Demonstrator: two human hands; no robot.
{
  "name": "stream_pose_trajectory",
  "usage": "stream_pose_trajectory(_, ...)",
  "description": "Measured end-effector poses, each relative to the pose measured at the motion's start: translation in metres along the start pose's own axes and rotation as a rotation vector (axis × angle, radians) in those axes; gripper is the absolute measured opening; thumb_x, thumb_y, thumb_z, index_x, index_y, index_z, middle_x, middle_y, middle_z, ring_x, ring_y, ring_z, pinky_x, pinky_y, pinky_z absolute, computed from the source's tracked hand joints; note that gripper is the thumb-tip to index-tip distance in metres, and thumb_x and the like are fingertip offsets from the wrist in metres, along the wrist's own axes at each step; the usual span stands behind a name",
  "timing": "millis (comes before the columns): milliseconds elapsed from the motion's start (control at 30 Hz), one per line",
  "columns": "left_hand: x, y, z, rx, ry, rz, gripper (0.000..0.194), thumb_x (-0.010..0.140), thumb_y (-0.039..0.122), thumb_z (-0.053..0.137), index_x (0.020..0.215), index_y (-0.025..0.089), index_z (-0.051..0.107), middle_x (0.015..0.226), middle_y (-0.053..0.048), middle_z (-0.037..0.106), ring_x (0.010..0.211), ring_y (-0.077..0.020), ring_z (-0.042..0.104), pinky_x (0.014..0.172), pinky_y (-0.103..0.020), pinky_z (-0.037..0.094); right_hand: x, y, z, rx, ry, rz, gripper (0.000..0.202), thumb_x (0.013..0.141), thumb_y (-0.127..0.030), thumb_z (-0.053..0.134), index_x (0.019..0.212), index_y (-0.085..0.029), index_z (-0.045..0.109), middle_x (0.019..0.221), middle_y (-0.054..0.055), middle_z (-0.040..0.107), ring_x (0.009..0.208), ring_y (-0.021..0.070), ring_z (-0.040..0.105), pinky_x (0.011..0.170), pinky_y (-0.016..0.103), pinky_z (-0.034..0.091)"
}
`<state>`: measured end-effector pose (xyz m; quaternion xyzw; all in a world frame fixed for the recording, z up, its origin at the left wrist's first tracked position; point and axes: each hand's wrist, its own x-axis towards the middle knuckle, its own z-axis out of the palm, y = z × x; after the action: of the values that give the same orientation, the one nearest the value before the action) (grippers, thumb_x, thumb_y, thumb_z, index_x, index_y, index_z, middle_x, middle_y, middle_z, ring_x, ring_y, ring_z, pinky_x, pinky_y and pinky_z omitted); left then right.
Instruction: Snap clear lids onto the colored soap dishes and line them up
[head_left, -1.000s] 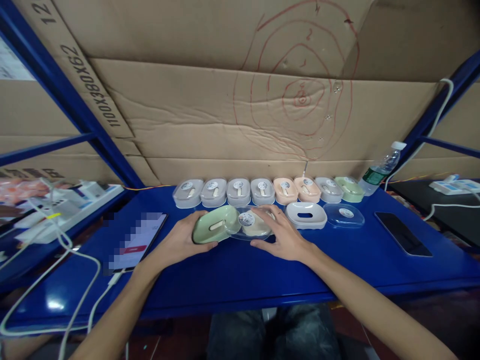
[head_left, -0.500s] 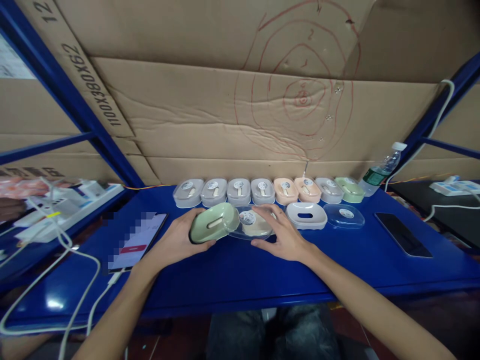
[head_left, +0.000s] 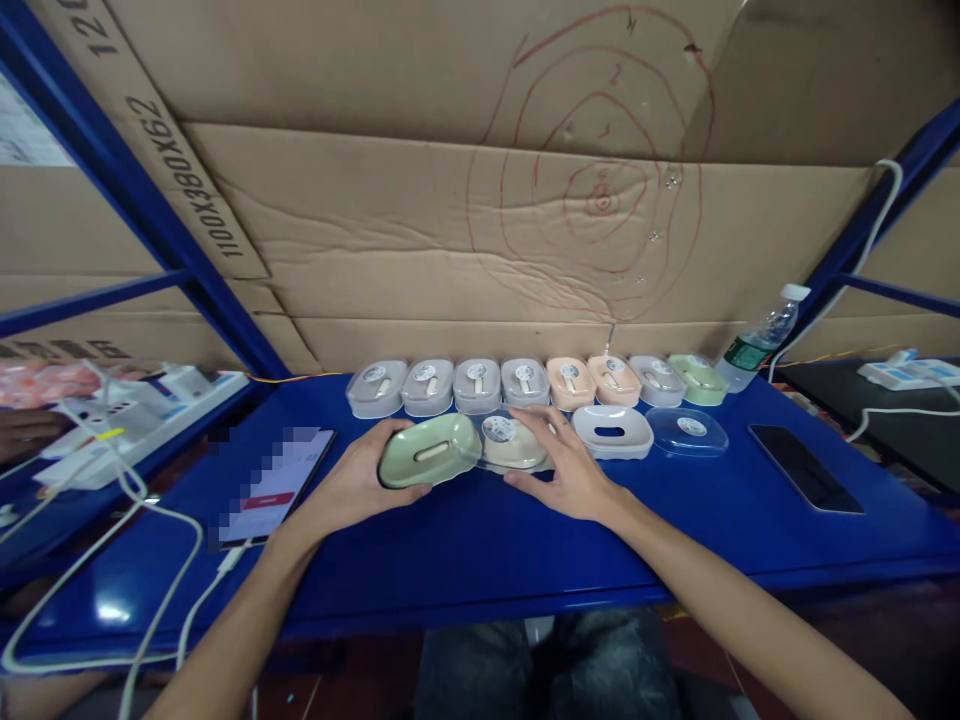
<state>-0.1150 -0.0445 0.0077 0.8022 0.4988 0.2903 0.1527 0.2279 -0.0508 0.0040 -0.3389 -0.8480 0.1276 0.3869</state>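
Observation:
My left hand (head_left: 369, 468) is wrapped round the left end of a pale green soap dish (head_left: 409, 447), tilted so its slotted inside faces me. A beige strip shows in the slot. My right hand (head_left: 564, 468) grips a clear plastic lid (head_left: 504, 428) with a round white label by its right side. Through the lid a cream-coloured dish shows; whether the two touch I cannot tell. The lid's left edge meets or overlaps the green dish. Right of my hand lie a white slotted dish (head_left: 613, 440) and another clear lid (head_left: 709, 441).
Along the back of the blue table (head_left: 465, 560) runs a row of several lidded soap dishes (head_left: 478, 385) in grey, peach and green. A water bottle (head_left: 761, 345) leans at the back right. One phone (head_left: 806, 468) lies right, another (head_left: 277, 490) left, near white cables (head_left: 191, 525).
The green dish has turned a little, so more of its inside shows. The clear lid in my right hand has tipped and its left edge has shifted right.

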Motion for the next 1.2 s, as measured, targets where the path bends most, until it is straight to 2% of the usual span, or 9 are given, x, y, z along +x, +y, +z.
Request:
stream_pose_trajectory(333,0.001,0.006,-0.001,0.007,-0.012,-0.05,0.064,0.07,0.047,0.085,0.118,0.025,0.05,0.108,-0.004,0.075,0.087,-0.0288,0.074,0.074,-0.038,0.058,0.0,0.001,0.0,-0.017,0.002,-0.025,0.073,0.1,-0.052,0.073,0.162,-0.032,0.041,0.149,0.013,0.052,0.143,0.0334,0.052,0.119,0.058,0.05)
stream_pose_trajectory(567,0.0,0.011,-0.004,0.035,0.003,-0.068,0.067,0.072,0.048,0.084,0.123,0.025,0.047,0.102,-0.002,0.075,0.083,-0.0258,0.075,0.072,-0.034,0.057,-0.001,0.002,0.0,-0.02,-0.001,-0.018,0.074,0.1,-0.052,0.073,0.163,-0.034,0.039,0.149,0.012,0.052,0.143,0.0336,0.052,0.119,0.058,0.05)
stream_pose_trajectory(733,-0.002,0.0,-0.008,0.087,0.016,-0.056,0.074,0.076,0.055,0.083,0.134,0.026,0.047,0.115,-0.007,0.074,0.095,-0.031,0.076,0.076,-0.038,0.058,-0.001,0.003,0.0,-0.016,0.008,-0.012,0.074,0.1,-0.053,0.071,0.164,-0.034,0.038,0.15,0.013,0.052,0.145,0.0348,0.051,0.119,0.06,0.049)
stream_pose_trajectory(933,-0.003,-0.007,-0.007,0.033,0.031,-0.028,0.072,0.078,0.053,0.084,0.135,0.029,0.046,0.123,-0.008,0.071,0.105,-0.0352,0.073,0.085,-0.043,0.058,-0.001,0.002,0.0,0.004,0.012,0.005,0.075,0.1,-0.052,0.072,0.164,-0.034,0.039,0.151,0.014,0.052,0.145,0.0344,0.05,0.12,0.06,0.048)
stream_pose_trajectory(1033,-0.002,-0.007,-0.007,0.02,0.086,-0.053,0.075,0.076,0.059,0.084,0.135,0.029,0.047,0.123,-0.009,0.07,0.106,-0.0354,0.072,0.087,-0.045,0.058,-0.001,0.003,0.001,0.029,0.068,0.006,0.074,0.1,-0.051,0.072,0.164,-0.034,0.039,0.152,0.014,0.051,0.144,0.0342,0.052,0.12,0.06,0.048)
stream_pose_trajectory(1200,-0.002,-0.004,-0.012,0.012,0.204,-0.087,0.079,0.08,0.065,0.08,0.139,0.023,0.05,0.132,-0.013,0.067,0.117,-0.0378,0.068,0.099,-0.052,0.056,0.0,0.005,0.003,0.04,0.222,0.005,0.069,0.101,-0.047,0.07,0.163,-0.034,0.041,0.149,0.014,0.052,0.143,0.0346,0.052,0.118,0.061,0.049)
